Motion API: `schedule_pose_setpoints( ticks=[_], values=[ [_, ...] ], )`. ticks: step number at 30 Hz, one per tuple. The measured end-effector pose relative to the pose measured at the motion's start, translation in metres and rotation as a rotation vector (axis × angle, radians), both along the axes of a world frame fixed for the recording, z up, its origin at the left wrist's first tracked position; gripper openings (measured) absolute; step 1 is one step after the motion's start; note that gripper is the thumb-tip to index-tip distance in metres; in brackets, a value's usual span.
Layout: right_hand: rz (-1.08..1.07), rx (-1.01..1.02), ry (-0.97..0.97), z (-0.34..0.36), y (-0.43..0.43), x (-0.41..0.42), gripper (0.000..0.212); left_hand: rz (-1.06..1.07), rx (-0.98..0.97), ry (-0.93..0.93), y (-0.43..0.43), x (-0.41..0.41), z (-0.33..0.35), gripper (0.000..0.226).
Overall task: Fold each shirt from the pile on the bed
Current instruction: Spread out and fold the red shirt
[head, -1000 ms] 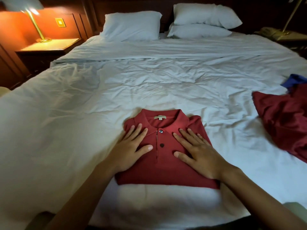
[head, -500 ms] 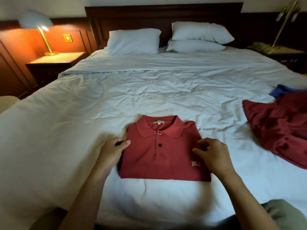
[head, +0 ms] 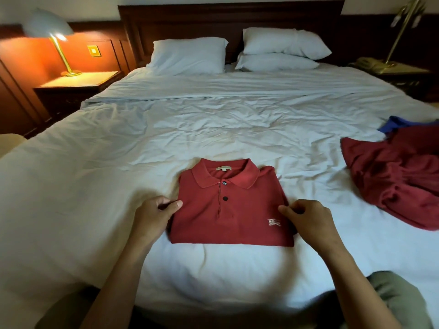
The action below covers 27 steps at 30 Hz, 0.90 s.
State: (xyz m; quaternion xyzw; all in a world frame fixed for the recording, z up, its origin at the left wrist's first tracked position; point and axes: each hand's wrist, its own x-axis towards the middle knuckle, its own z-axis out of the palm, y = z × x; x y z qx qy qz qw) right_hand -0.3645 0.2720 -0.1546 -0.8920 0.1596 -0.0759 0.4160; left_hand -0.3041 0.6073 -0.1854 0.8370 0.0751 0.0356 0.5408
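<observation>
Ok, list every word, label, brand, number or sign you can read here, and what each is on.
Nothing here is legible.
Neck label inside the collar of the folded red polo shirt: too small and blurred to read.
Embroidered chest emblem on that shirt: a pale figure, no letters visible.
Wall plate beside the lit lamp: plain yellow square, no marking visible.

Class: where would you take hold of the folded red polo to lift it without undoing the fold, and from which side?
Grip the folded red polo at its two side edges, midway, from left and right at once. It lies flat as a layered rectangle, so fingers under and thumbs on top should keep the layers together. The left hand and right hand pinch there.
</observation>
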Motion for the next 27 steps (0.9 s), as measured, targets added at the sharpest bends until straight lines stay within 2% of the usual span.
schedule_pose_setpoints(
  ticks=[5,7,9,12,15,18,20,23,25,27],
  values=[
    [0.02,-0.029,-0.045,-0.01,0.011,-0.008,0.027,-0.06,0.109,0.022,-0.01,-0.011,-0.004,0.036],
    [-0.01,-0.071,-0.121,-0.009,0.009,-0.007,0.03,-0.058,0.01,0.05,-0.012,-0.01,0.0,0.042],
    [-0.043,-0.067,-0.186,-0.005,0.006,-0.007,0.031,-0.013,-0.132,0.088,-0.012,-0.008,0.003,0.04],
    [-0.062,0.076,-0.177,-0.006,0.007,-0.007,0.022,0.042,-0.111,0.082,-0.008,-0.005,-0.001,0.043],
    [-0.049,0.217,-0.064,-0.015,0.005,-0.005,0.012,0.025,-0.03,0.033,-0.009,-0.005,-0.002,0.036],
    [-0.038,0.344,-0.029,-0.02,-0.003,0.001,0.01,0.019,0.066,-0.048,-0.012,-0.002,0.001,0.019],
    [-0.018,0.396,0.005,-0.022,-0.006,0.004,0.009,-0.022,0.086,-0.012,-0.011,0.003,0.0,0.023],
    [0.087,0.268,0.185,-0.018,-0.012,0.005,0.008,-0.052,0.059,0.126,-0.003,0.008,-0.004,0.046],
    [0.181,0.135,0.305,-0.008,-0.017,0.004,0.011,-0.098,0.136,0.18,0.002,0.009,-0.008,0.045],
    [0.172,0.064,0.298,0.004,-0.021,0.011,0.01,-0.118,0.301,0.186,0.0,0.01,-0.003,0.038]
  ],
)
